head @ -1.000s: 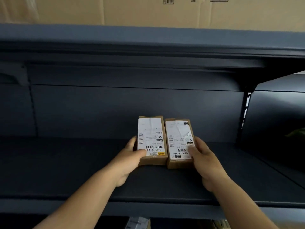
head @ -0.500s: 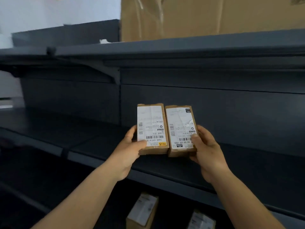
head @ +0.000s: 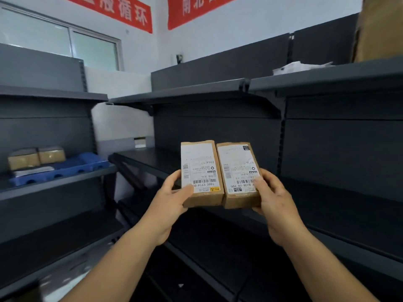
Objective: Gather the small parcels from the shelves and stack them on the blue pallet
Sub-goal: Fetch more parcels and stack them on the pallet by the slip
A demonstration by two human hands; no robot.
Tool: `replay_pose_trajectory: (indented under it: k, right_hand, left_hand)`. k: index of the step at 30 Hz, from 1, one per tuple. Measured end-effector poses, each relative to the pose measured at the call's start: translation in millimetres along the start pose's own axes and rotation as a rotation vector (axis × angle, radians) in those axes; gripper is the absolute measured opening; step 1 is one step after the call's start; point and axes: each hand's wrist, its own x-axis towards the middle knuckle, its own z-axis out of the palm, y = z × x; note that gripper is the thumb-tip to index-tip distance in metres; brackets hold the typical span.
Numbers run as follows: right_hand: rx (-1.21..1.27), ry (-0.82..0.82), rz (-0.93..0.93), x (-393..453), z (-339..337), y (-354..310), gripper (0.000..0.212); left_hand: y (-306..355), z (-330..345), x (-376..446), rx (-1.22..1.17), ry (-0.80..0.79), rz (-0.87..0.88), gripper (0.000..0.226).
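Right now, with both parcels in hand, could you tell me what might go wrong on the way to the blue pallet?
The left hand and right hand each grip only the near end of a parcel, so the left parcel or right parcel could tip forward. The blue pallet already holds parcels, so a careless stack might topple.

**Open aisle, crowded pallet shelf**

Both hands are full, each gripping one label-topped brown cardboard parcel, held side by side in open air before the dark grey metal shelving [head: 218,131]. To the left, the blue plastic pallet [head: 65,168] sits on a shelf under a low upper board; two tan parcels [head: 37,156] fill its back corner, its near edge bare.
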Motion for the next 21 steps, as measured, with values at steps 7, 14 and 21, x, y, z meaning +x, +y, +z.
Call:
replay_pose_trajectory:
  k: [7, 14, 21]
  right_hand:
    - [0.034, -0.289, 0.014, 8, 127, 18, 0.036]
    - [0.091, -0.547, -0.024, 24, 244, 29, 0.024]
    - [0.141, -0.664, -0.033, 71, 359, 58, 0.028]
  left_hand:
    - [3, -122, 1, 0.075, 0.219, 0.002, 0.041]
    - [14, -225, 7, 0.224, 0.381, 0.047, 0.033]
    - [9, -308, 45, 0.405, 0.587, 0.057, 0.058]
